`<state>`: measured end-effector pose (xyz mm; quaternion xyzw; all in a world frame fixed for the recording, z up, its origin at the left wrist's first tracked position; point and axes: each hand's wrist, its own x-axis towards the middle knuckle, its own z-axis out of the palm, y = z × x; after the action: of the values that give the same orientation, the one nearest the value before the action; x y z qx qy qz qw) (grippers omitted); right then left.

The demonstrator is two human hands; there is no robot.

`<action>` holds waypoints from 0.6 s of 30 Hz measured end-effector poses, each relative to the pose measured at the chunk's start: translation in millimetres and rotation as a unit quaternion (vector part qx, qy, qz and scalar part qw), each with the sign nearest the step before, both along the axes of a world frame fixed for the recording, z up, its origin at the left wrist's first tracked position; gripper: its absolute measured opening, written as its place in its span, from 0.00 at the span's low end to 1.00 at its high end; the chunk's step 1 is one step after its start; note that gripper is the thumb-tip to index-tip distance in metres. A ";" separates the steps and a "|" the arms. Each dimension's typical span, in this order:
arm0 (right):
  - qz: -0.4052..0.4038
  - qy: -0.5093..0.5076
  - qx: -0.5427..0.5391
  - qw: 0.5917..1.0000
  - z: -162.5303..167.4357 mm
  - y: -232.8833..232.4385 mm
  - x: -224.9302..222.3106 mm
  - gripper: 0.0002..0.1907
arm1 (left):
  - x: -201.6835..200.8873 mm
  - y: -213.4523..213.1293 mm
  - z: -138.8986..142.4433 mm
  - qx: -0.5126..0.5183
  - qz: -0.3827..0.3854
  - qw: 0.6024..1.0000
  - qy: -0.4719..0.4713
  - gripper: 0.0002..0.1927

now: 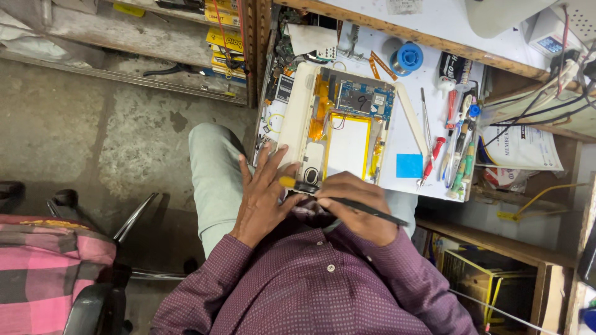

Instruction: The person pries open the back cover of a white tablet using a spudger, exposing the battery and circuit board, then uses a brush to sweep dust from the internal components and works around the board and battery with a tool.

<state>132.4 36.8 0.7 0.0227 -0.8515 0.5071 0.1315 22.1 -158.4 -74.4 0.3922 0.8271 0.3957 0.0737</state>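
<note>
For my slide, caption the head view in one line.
Left hand steadies an opened tablet while right hand holds a black tool at its edge.

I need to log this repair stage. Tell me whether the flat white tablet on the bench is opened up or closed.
Opened up: the flat white tablet lies with its blue circuit board and white battery exposed.
</note>
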 end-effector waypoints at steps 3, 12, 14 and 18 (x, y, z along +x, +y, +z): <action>0.096 -0.073 -0.015 0.993 22.2 8.7 -5.4 0.10 | -1.2 -0.3 -2.1 -0.004 0.001 1.000 0.009 0.32; 0.117 -0.079 0.039 0.989 51.5 7.1 -12.5 0.10 | -0.4 0.7 -5.2 -0.032 -0.001 0.999 0.017 0.33; 0.107 -0.141 0.055 0.983 53.9 14.1 -14.8 0.08 | -0.6 0.0 -4.6 -0.035 -0.001 0.999 0.004 0.33; 0.039 -0.159 0.134 0.977 68.0 39.2 5.3 0.06 | 0.2 0.4 -5.2 -0.006 0.002 1.000 0.008 0.32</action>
<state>137.7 76.0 68.7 -0.0077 -0.9201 0.3906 -0.0299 22.3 -157.9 -79.6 0.3934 0.8307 0.3880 0.0681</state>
